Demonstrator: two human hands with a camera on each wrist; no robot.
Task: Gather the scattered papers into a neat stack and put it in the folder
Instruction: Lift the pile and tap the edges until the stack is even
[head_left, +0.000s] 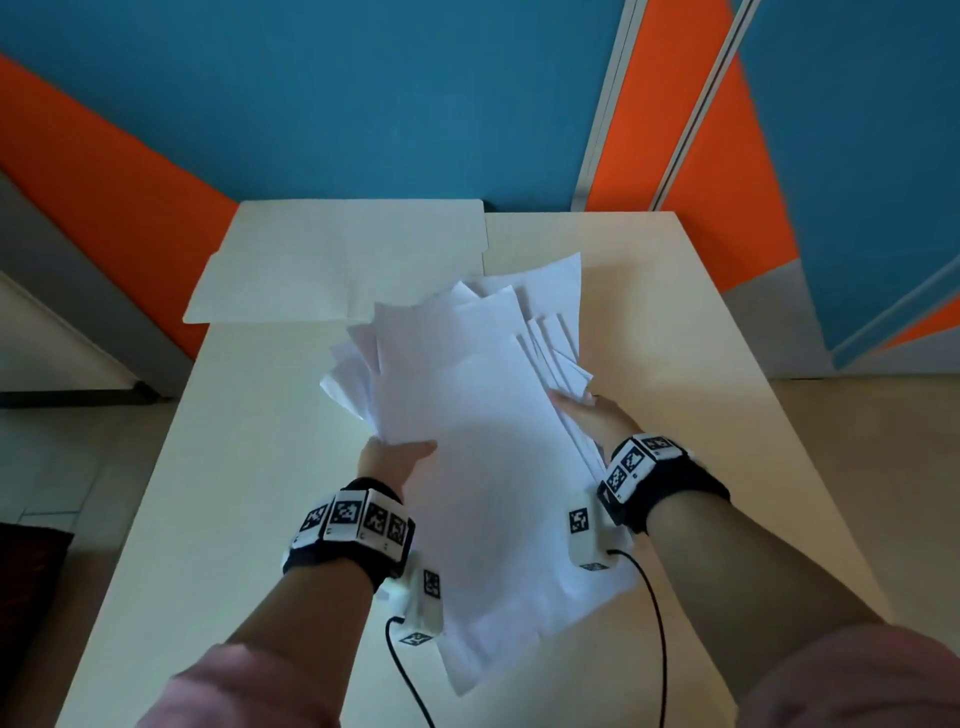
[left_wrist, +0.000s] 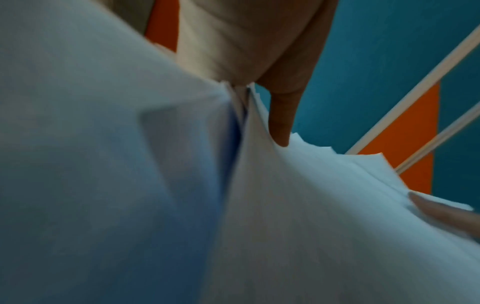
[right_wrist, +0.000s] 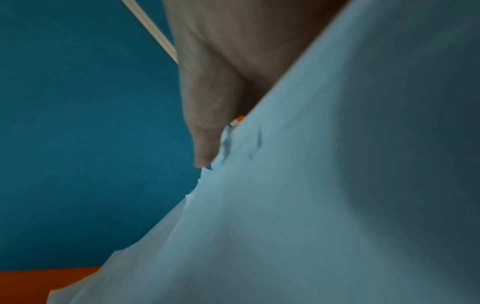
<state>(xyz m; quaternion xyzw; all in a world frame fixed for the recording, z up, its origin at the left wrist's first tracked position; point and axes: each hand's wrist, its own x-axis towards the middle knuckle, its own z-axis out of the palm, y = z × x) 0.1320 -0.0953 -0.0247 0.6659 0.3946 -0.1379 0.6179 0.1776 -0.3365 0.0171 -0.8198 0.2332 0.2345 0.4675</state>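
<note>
An uneven bunch of white papers (head_left: 478, 426) is held tilted above the table, its sheets fanned out at the far end. My left hand (head_left: 397, 460) grips the bunch's left edge, thumb on top and fingers hidden underneath. My right hand (head_left: 592, 415) grips the right edge in the same way. The left wrist view shows the left hand (left_wrist: 280, 115) with its thumb pressed on the papers (left_wrist: 311, 205). The right wrist view shows the right hand (right_wrist: 207, 123) with its thumb against the staggered edges of the papers (right_wrist: 311, 205). An open cream folder (head_left: 332, 265) lies flat at the table's far left.
The cream table (head_left: 249, 493) runs away from me, with bare surface to the left and right of the papers. Black sensor cables (head_left: 660, 623) hang from both wrists. A blue and orange wall (head_left: 363, 104) stands behind the table's far edge.
</note>
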